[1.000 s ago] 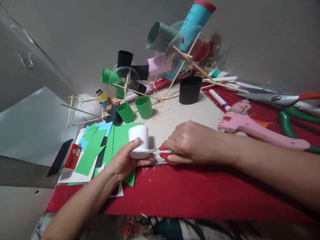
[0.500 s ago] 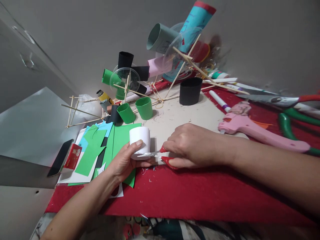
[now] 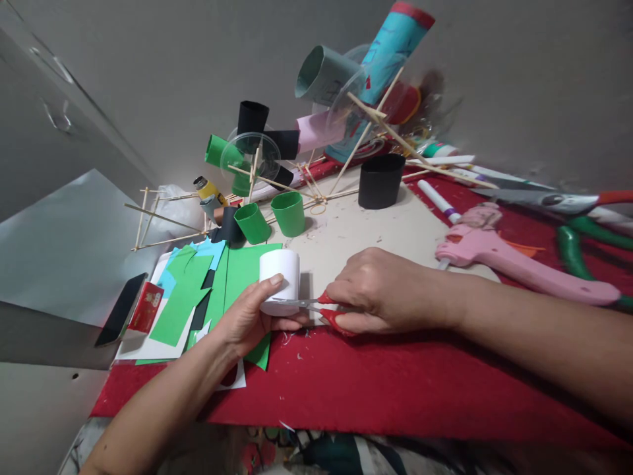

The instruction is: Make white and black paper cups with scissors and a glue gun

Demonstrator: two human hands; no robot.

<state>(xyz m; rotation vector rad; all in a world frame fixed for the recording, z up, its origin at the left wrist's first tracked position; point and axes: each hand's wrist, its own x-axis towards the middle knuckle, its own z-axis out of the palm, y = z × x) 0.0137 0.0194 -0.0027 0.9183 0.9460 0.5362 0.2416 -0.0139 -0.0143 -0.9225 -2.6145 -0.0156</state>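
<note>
My left hand [image 3: 250, 315] grips a small white paper cup [image 3: 279, 269] between thumb and fingers, near the front of the table. Red-handled scissors [image 3: 334, 318] are in my right hand [image 3: 368, 290], its fingers closed round the handles. Their blades lie along the lower edge of the white cup; the tips are partly hidden by the cup and my thumb. Behind the cup stand a green paper cup [image 3: 289, 214] and a second green cup [image 3: 252, 223]. Green paper sheets [image 3: 247, 274] lie under and beside my left hand.
Wheels of paper cups on stick frames [image 3: 253, 165] stand at the back. A black cup [image 3: 380, 181], a pink glue gun [image 3: 524, 260] and larger scissors [image 3: 554, 200] lie to the right. A phone [image 3: 121, 310] and a red card box [image 3: 146, 307] sit at the left edge.
The scissor blades have come closer together along the cup's lower edge. Both hands keep the same grips, and the whole view has shifted slightly.
</note>
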